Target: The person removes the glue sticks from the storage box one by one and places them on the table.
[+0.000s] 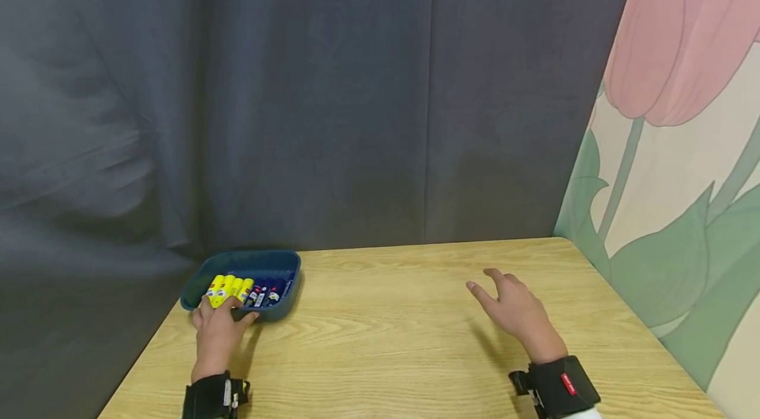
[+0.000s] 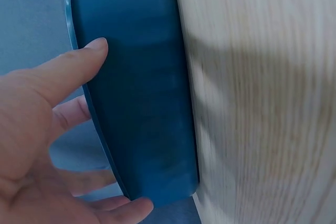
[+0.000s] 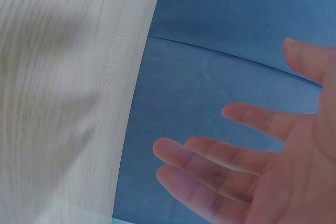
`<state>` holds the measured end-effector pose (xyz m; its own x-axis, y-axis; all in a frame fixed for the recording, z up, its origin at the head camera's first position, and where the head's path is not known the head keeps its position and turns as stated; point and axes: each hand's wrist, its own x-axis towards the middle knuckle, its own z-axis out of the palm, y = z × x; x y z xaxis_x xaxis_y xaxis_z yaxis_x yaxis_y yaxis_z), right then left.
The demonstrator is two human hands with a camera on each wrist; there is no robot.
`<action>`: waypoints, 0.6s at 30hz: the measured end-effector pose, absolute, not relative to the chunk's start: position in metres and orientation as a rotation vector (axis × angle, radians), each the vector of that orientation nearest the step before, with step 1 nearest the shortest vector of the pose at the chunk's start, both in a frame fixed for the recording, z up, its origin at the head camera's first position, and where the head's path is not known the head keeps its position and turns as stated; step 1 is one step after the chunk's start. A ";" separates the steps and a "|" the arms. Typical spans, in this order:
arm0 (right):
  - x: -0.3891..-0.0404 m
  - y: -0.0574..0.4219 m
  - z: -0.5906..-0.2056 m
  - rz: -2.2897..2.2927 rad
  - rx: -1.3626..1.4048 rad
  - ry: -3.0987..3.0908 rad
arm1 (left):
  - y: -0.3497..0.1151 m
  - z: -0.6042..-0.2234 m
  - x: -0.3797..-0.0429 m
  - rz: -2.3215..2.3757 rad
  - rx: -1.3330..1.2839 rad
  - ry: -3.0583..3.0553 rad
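My left hand [image 1: 218,334] is at the near left of a dark blue plastic bin [image 1: 286,309]. In the left wrist view its spread fingers reach past the bin's rim, and the thumb [image 2: 86,61] lies across the outer wall. Parts of the fingers are hidden behind that wall. Beside those fingers in the bin lie several yellow capped tubes [image 1: 227,288], much like glue sticks, in a row with several dark blue tubes [image 1: 267,292] with printed labels. My right hand [image 1: 521,308] is over the right part of the table, its fingers spread and nothing in it.
The bin stands at the far left of a light wooden table [image 1: 380,340]. A dark grey-blue curtain [image 1: 332,102] hangs behind the table and along its left side. On the right is a wall painted with a pink tulip [image 1: 671,43]. Both wrists wear black straps [image 1: 561,387].
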<state>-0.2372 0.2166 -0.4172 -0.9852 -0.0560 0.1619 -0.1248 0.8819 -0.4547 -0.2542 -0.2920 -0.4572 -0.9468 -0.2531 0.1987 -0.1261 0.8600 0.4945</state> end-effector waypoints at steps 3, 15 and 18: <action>-0.237 0.217 -0.417 0.719 0.145 -2.911 | -0.289 -0.454 -0.252 -0.699 0.285 -2.788; -0.235 0.220 -0.415 0.731 0.155 -2.893 | -0.282 -0.460 -0.257 -0.677 0.029 -2.709; -0.235 0.220 -0.415 0.733 0.156 -2.888 | -0.279 -0.460 -0.257 -0.683 0.011 -2.715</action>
